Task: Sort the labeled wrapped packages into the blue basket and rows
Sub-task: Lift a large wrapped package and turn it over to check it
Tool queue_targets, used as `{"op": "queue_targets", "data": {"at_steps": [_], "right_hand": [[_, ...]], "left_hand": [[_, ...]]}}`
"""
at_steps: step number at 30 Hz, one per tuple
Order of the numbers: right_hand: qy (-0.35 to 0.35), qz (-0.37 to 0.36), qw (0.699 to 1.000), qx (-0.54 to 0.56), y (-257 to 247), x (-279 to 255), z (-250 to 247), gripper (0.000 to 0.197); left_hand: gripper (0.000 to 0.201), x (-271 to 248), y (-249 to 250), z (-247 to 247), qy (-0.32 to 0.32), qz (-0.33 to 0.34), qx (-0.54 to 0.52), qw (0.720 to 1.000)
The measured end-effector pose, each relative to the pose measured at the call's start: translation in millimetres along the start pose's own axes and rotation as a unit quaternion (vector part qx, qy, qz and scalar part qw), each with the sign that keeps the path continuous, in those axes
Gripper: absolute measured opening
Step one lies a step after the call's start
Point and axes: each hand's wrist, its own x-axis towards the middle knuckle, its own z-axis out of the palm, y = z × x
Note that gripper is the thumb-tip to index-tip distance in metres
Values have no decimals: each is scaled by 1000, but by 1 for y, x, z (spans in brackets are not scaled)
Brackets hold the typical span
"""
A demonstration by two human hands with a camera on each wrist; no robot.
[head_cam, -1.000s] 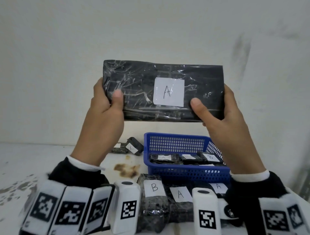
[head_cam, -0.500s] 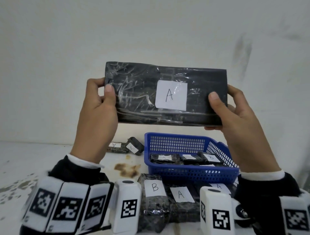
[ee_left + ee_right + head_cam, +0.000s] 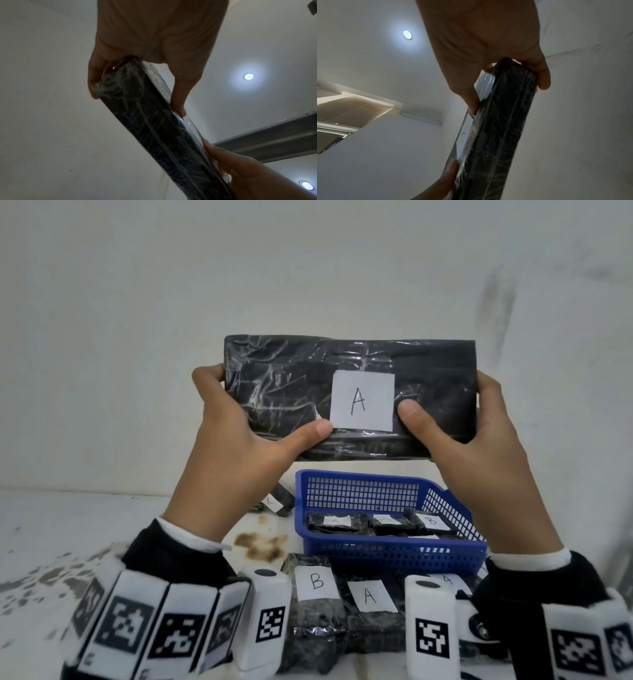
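Observation:
A large flat black wrapped package (image 3: 291, 378) with a white "A" label (image 3: 362, 401) is held upright in the air above the blue basket (image 3: 363, 491). My left hand (image 3: 246, 426) grips its left end, thumb on the front face, fingers behind. My right hand (image 3: 469, 429) grips its right end the same way. The left wrist view shows the package (image 3: 154, 121) edge-on between thumb and fingers. In the right wrist view the package (image 3: 501, 121) is edge-on too. The basket holds several small black packages, one labeled "B" (image 3: 432, 521).
On the white table in front of the basket lie wrapped packages labeled "B" (image 3: 317, 582) and "A" (image 3: 370, 595). A small package (image 3: 279, 501) lies left of the basket near the wall. A brown stain (image 3: 262, 544) marks the table.
The package has sunk a little toward the basket. Both thumbs have slid inward along its front face toward the label.

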Motion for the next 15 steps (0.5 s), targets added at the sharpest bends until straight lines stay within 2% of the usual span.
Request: {"op": "queue_targets", "data": {"at_steps": [6, 15], "right_hand": [[-20, -8, 999, -23, 0, -2, 2, 93], [22, -13, 1000, -18, -1, -7, 15, 91]], "left_hand": [[86, -2, 2, -2, 27, 6, 46, 999], [93, -4, 3, 3, 82, -21, 55, 995]]}}
